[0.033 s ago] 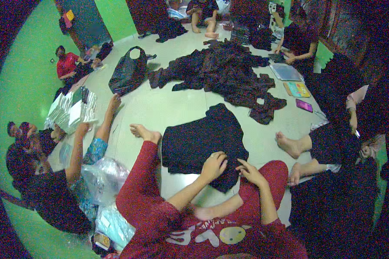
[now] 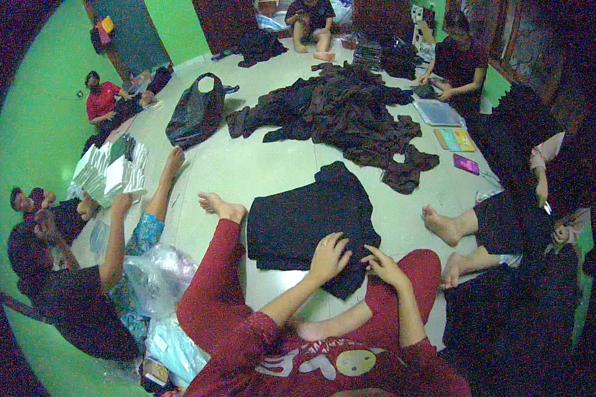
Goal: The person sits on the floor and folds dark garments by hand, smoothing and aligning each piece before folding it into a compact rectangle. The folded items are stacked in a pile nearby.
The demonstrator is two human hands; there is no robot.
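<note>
Hiding under hands (image 2: pixel 329 257): garment (image 2: pixel 311 218) edge

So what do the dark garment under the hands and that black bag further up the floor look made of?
The dark garment looks like soft matte cloth: it lies limp and creases under the left hand and right hand. The black bag seems thin plastic, judging by its slight sheen and slumped, crumpled shape.

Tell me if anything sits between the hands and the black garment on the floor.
Nothing visible does: the left hand and right hand both rest directly on the near edge of the black garment.
</note>
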